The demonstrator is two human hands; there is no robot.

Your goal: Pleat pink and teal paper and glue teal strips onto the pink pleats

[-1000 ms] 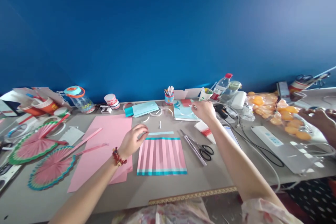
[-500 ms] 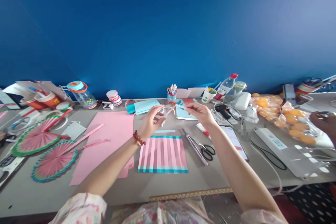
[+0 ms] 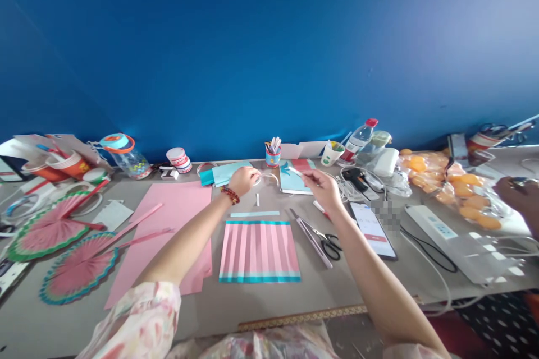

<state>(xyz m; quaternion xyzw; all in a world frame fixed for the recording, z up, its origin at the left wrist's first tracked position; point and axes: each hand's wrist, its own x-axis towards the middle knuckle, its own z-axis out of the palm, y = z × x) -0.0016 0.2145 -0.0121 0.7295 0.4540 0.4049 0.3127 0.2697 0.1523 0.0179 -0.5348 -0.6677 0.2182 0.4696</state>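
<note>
My left hand [image 3: 244, 180], with a red bead bracelet at the wrist, pinches the edge of a white tape ring [image 3: 269, 176] beside the light blue paper. My right hand [image 3: 322, 188] is closed on a small white strip [image 3: 295, 170] over the blue-and-red booklet [image 3: 290, 182]. Below my hands lies a pleated pink sheet [image 3: 259, 252] with teal borders, and a pale blue strip [image 3: 255, 214] lies along its top edge. A short white piece [image 3: 258, 199] rests on the table above that strip.
Scissors [image 3: 330, 244] and a long pale tool [image 3: 314, 242] lie right of the pleated sheet; pink paper [image 3: 168, 235] and two fans [image 3: 78, 269] lie left. Beyond are a phone [image 3: 374, 233], power strip [image 3: 438, 230] and bottle [image 3: 357, 140]. Another person's hand [image 3: 520, 196] is at far right.
My left hand has moved up and left, its fingers closing on the tape ring. The short white piece now shows on the table. The view has shifted slightly.
</note>
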